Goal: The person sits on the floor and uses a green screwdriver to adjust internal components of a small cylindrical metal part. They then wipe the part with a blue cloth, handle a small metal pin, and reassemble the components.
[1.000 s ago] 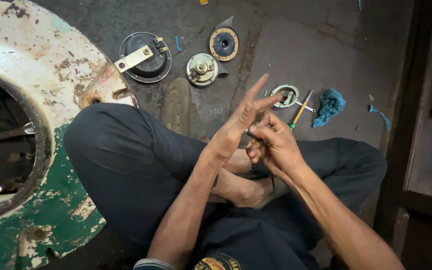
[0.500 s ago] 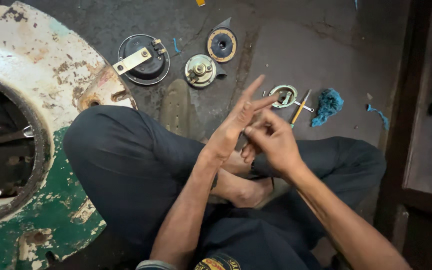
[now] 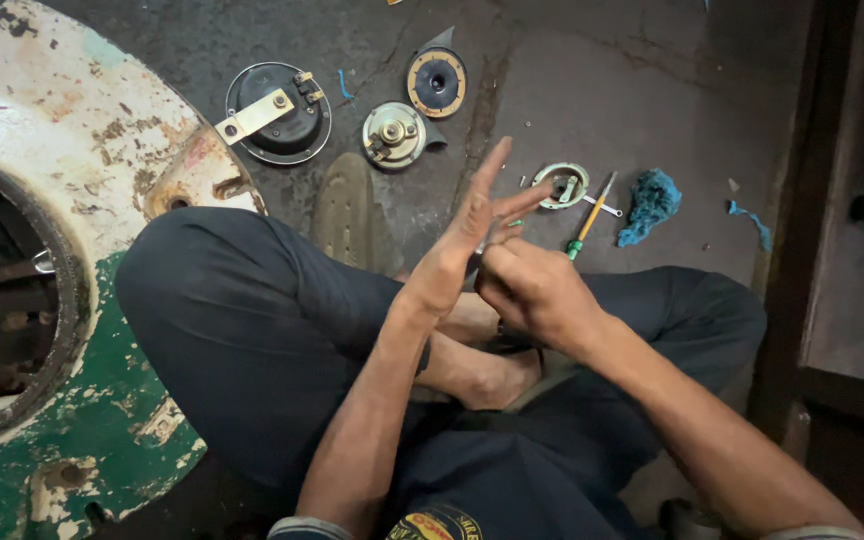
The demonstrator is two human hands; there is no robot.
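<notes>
Hands meet over crossed legs: left hand (image 3: pixel 462 245) fingers spread, right hand (image 3: pixel 532 290) curled against its palm, any pinched item hidden.
Nearest beyond the fingertips, a small round silver metal ring (image 3: pixel 562 185) looks light, rigid, best gripped by its rim.

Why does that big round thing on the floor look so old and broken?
The big round metal cover at the left is damaged: its white and green paint is flaking, with rust patches showing. Small round parts lie scattered on the stained floor.

We see a dark, stained concrete floor (image 3: pixel 652 90). On it lie a round black metal housing (image 3: pixel 279 112), a silvery disc part (image 3: pixel 393 134), a green-handled screwdriver (image 3: pixel 589 219) and a crumpled blue rag (image 3: pixel 650 203).
</notes>
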